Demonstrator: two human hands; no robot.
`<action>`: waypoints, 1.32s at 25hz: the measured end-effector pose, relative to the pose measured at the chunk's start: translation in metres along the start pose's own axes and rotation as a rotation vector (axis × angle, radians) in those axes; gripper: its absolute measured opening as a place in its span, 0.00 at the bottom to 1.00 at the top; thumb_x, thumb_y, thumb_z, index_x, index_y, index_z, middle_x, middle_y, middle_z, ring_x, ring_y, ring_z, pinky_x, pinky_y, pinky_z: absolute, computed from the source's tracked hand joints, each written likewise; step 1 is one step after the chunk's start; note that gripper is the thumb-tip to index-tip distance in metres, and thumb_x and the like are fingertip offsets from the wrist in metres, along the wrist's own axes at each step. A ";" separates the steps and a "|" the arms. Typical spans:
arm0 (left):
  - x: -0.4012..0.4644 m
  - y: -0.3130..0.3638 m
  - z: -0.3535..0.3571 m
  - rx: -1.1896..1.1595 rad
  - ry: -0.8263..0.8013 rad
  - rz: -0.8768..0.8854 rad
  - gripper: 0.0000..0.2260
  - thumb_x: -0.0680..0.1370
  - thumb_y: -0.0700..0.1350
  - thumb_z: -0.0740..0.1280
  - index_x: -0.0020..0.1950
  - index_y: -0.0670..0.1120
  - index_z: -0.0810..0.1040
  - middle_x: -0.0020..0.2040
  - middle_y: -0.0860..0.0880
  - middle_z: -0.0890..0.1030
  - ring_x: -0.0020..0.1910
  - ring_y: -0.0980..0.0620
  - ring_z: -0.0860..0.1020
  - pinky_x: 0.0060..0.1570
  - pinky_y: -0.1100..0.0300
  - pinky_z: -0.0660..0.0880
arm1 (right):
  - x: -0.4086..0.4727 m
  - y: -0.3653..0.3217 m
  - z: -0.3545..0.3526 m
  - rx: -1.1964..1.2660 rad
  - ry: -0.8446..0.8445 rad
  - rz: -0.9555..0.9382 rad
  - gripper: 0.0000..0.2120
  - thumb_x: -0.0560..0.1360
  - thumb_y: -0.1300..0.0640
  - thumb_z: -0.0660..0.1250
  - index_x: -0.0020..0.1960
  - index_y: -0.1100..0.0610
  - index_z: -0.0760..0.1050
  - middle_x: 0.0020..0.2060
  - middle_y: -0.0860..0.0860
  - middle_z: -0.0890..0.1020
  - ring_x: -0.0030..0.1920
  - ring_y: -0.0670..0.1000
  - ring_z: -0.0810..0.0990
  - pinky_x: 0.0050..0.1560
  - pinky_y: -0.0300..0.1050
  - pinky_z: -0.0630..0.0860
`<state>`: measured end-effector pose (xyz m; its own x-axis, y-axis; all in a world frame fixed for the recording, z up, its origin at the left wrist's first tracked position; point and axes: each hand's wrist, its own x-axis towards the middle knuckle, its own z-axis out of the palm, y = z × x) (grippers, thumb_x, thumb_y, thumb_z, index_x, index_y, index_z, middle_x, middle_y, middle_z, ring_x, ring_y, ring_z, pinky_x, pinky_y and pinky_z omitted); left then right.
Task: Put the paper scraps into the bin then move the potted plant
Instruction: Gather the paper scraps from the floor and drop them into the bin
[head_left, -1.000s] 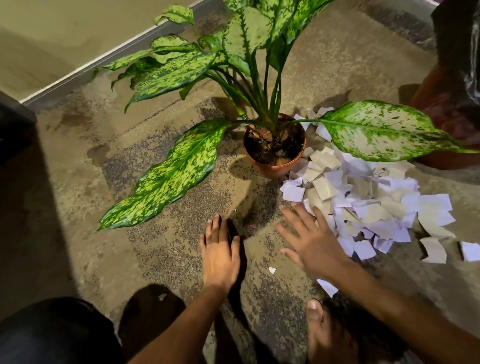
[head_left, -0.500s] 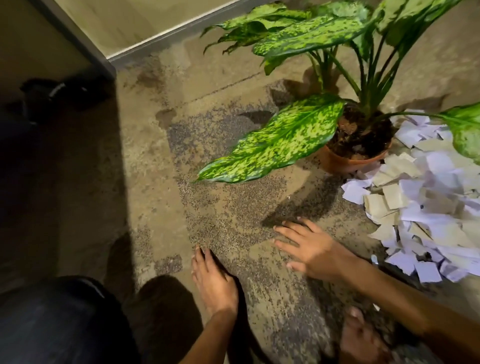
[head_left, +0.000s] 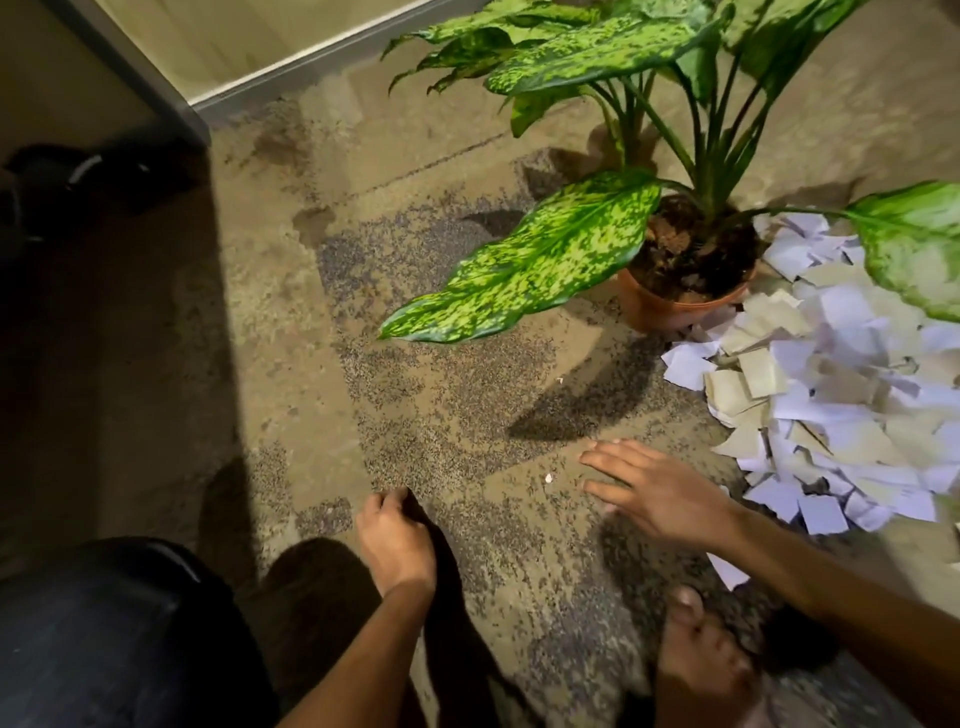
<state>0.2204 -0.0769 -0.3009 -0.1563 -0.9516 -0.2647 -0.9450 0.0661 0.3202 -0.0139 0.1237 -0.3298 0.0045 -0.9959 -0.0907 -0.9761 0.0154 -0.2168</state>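
Note:
A potted plant with large mottled green leaves stands in a terracotta pot (head_left: 670, 306) on the speckled floor at the upper right. A heap of white and beige paper scraps (head_left: 831, 405) lies right of the pot, spreading toward the right edge. My right hand (head_left: 660, 491) hovers flat, fingers spread, just left of the heap and holds nothing. My left hand (head_left: 397, 540) is lower and left of it, fingers curled in over the floor; nothing shows in it. No bin is in view.
A wall with a grey skirting (head_left: 291, 67) runs across the top left. Dark shoes (head_left: 78, 176) lie in shadow at the left. My knee in dark fabric (head_left: 104, 639) fills the lower left; my bare foot (head_left: 701, 654) is at the bottom.
The view has swung left, so plant and scraps sit further right. My left hand has drawn back and curled its fingers. My right hand has pulled away from the scrap heap.

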 end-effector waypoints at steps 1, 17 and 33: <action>0.002 0.002 -0.001 -0.022 0.012 -0.032 0.20 0.73 0.27 0.62 0.60 0.41 0.79 0.58 0.44 0.78 0.58 0.45 0.74 0.64 0.52 0.70 | -0.001 -0.001 0.000 0.010 0.023 0.005 0.13 0.76 0.47 0.61 0.57 0.49 0.78 0.63 0.51 0.77 0.63 0.52 0.76 0.66 0.48 0.62; -0.083 0.216 0.072 -0.159 -0.551 0.893 0.13 0.74 0.30 0.63 0.50 0.41 0.83 0.51 0.44 0.82 0.52 0.45 0.79 0.53 0.59 0.73 | -0.105 0.043 -0.036 -0.264 0.195 0.619 0.17 0.71 0.49 0.69 0.56 0.56 0.77 0.61 0.56 0.78 0.63 0.60 0.74 0.65 0.58 0.66; -0.145 0.287 0.112 0.207 -0.767 1.125 0.42 0.72 0.39 0.71 0.77 0.56 0.48 0.67 0.45 0.61 0.51 0.37 0.77 0.36 0.53 0.73 | -0.144 0.065 -0.043 -0.015 0.124 1.067 0.41 0.60 0.51 0.77 0.70 0.48 0.64 0.70 0.60 0.67 0.56 0.59 0.78 0.31 0.44 0.78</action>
<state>-0.0600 0.1138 -0.2728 -0.9120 0.0421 -0.4080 -0.2193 0.7905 0.5718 -0.0876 0.2646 -0.2896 -0.8730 -0.4710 -0.1265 -0.4655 0.8821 -0.0718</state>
